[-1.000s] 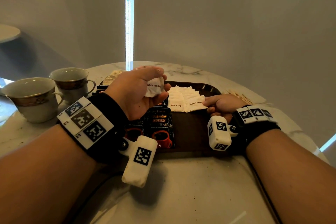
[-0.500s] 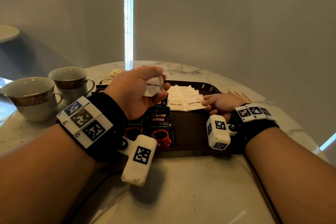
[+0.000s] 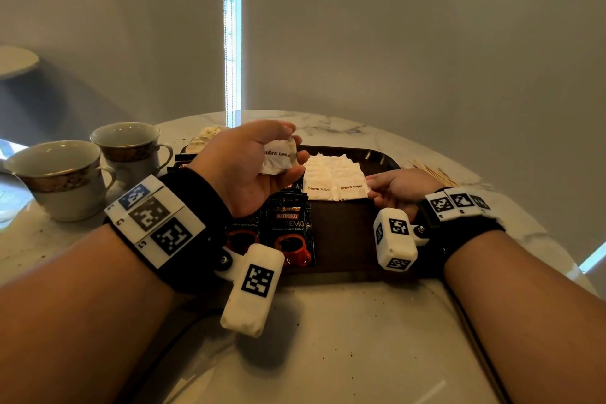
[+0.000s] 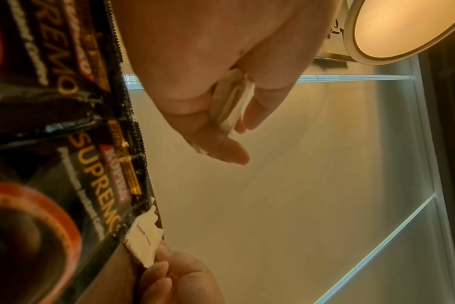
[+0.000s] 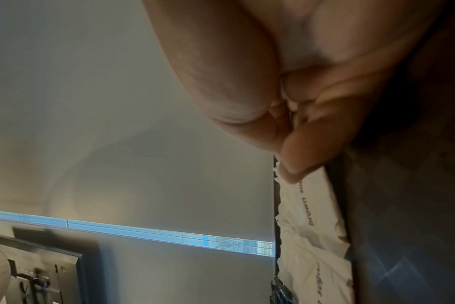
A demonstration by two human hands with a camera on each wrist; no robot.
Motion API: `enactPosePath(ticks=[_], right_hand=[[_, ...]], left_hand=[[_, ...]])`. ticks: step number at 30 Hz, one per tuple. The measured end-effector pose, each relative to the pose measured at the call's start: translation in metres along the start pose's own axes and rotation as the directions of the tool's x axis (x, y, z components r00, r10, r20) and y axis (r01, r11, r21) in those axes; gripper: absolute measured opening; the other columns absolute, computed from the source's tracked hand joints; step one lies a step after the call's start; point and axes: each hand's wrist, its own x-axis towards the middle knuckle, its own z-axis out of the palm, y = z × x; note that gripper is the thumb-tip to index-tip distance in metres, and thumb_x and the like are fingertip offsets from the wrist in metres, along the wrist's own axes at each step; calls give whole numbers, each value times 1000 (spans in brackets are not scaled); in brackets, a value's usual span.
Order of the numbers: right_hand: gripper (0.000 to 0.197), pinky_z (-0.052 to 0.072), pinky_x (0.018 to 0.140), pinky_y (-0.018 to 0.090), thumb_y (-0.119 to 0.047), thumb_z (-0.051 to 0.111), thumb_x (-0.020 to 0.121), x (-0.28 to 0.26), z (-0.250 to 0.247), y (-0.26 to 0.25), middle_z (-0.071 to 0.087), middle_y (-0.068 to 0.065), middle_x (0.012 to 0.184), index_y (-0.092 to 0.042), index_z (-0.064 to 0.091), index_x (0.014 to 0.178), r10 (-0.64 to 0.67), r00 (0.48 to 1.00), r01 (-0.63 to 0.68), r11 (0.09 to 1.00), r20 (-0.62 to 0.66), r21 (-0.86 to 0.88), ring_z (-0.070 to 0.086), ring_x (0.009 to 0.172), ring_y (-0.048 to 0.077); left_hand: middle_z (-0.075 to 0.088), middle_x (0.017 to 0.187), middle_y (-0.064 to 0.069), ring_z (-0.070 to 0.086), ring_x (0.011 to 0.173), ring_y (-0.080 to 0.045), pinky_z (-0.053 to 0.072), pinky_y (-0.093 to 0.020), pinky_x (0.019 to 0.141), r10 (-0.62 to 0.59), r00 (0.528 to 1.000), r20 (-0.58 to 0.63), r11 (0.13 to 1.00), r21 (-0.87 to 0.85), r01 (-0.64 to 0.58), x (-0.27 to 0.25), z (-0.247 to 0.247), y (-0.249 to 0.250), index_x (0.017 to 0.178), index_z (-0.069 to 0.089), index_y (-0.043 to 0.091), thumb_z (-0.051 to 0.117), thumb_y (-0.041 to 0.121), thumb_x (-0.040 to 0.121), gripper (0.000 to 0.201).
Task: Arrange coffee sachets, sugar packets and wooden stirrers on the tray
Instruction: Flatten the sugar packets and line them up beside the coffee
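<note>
My left hand (image 3: 293,154) hovers over the dark tray (image 3: 344,236), palm up, and grips a small bunch of white brown-sugar packets (image 3: 278,159); their edges show between thumb and fingers (image 4: 231,107). On the tray lie overlapping rows of sugar packets (image 3: 328,174) and, to their left, black coffee sachets (image 3: 288,226). My right hand (image 3: 377,188) rests low on the tray and pinches the edge of the front right sugar packet (image 3: 352,188), fingers curled (image 5: 299,160) on it (image 5: 309,205). Wooden stirrers (image 3: 436,172) lie on the table right of the tray.
Two gold-rimmed cups (image 3: 62,177) (image 3: 131,147) stand at the left of the round marble table (image 3: 328,338). Pale packets (image 3: 203,138) lie behind the tray's left corner. The table's edge curves close behind the tray and stirrers.
The right hand has nudged its sugar packet slightly, settling it beside the front packet of the row. The left hand with its bunch has hardly moved.
</note>
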Motion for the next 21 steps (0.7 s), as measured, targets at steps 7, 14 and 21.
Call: enactPosePath(ticks=[7, 14, 21], right_hand=[[16, 45, 37, 18, -13, 58, 98, -1, 0, 0, 60, 10, 78, -1, 63, 108, -13, 999, 13, 1000, -32, 10, 57, 47, 12], [20, 43, 41, 18, -25, 59, 97, 5, -2, 2, 54, 6, 70, -7, 62, 90, -18, 998, 22, 998, -59, 63, 49, 55, 11], [19, 32, 35, 16, -25, 57, 98, -5, 2, -4, 49, 3, 72, -8, 59, 88, -171, 984, 177, 954, -48, 241, 45, 53, 10]], left_hand=[[63, 109, -18, 70, 83, -28, 58, -31, 55, 0, 999, 38, 997, -72, 3, -2, 1, 2, 110, 64, 5, 43, 3, 94, 27], [59, 122, -24, 71, 99, -38, 61, -36, 68, -23, 999, 33, 996, -88, 26, -3, 1, 1, 113, 66, 3, 33, -2, 89, 41], [56, 132, -25, 69, 108, -41, 62, -40, 66, -36, 997, 73, 999, -19, 38, -3, 3, -1, 124, 66, 10, 42, -4, 98, 38]])
